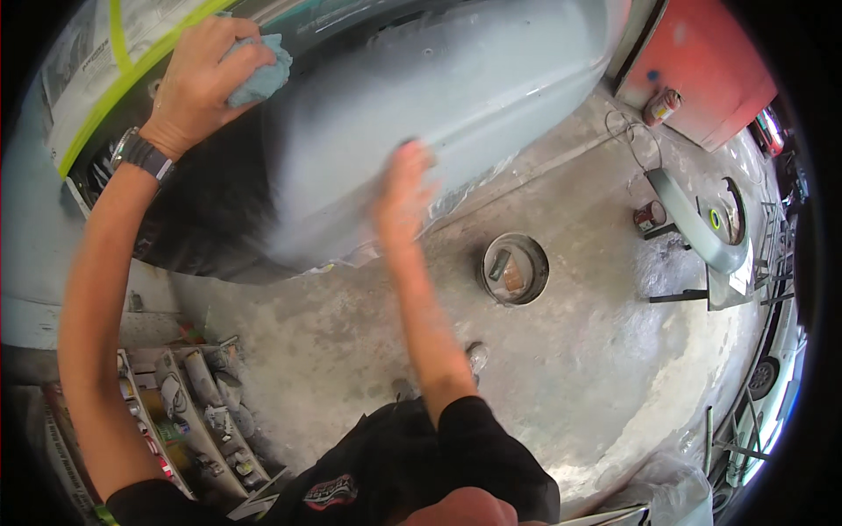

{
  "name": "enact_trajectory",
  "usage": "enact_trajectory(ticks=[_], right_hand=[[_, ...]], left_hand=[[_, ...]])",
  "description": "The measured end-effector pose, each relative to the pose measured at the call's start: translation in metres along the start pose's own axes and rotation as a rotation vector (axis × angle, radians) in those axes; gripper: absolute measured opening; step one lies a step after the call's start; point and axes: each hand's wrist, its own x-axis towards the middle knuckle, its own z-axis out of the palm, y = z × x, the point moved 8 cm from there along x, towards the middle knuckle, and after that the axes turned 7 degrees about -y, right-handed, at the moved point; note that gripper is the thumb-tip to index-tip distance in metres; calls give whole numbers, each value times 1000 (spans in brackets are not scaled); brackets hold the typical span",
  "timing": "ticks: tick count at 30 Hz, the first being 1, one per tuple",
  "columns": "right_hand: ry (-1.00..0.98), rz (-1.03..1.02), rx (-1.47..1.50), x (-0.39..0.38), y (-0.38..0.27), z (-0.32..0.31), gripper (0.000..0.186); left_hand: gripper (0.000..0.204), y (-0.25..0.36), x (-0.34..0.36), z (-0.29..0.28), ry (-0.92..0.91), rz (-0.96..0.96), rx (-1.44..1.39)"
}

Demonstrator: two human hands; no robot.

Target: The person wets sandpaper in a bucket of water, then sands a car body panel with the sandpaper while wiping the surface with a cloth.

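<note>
A crumpled light-blue cloth (267,72) is gripped in my left hand (200,77), which is up at the top left against the taped edge of a car body. My right hand (403,195) is over the lower part of a pale grey primed car panel (500,74). Motion smears its fingers, and a small dark spot shows at their tips; whether they hold anything is unclear. Dark, unprimed bodywork (206,193) lies beneath my left forearm. Masking film with bright yellow-green tape (96,127) borders the panel on the left.
On the concrete floor stands a round metal tub (485,289) with small blocks inside. A shelf unit (206,421) full of supplies is at lower left. To the right, a grey curved part (680,210) rests on a stand, near cans and a red panel (710,61).
</note>
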Motion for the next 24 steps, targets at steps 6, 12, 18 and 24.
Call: enact_trajectory(ticks=[6, 12, 18, 24], right_hand=[[95, 208, 45, 89, 63, -47, 61], [-124, -182, 365, -84, -117, 27, 62], [-73, -190, 113, 1, -88, -2, 70], [-114, -182, 429, -114, -134, 60, 84]], left_hand=[[48, 0, -3, -5, -31, 27, 13], [24, 7, 9, -8, 10, 40, 18], [24, 0, -2, -12, 58, 43, 23], [17, 12, 5, -10, 95, 63, 36]])
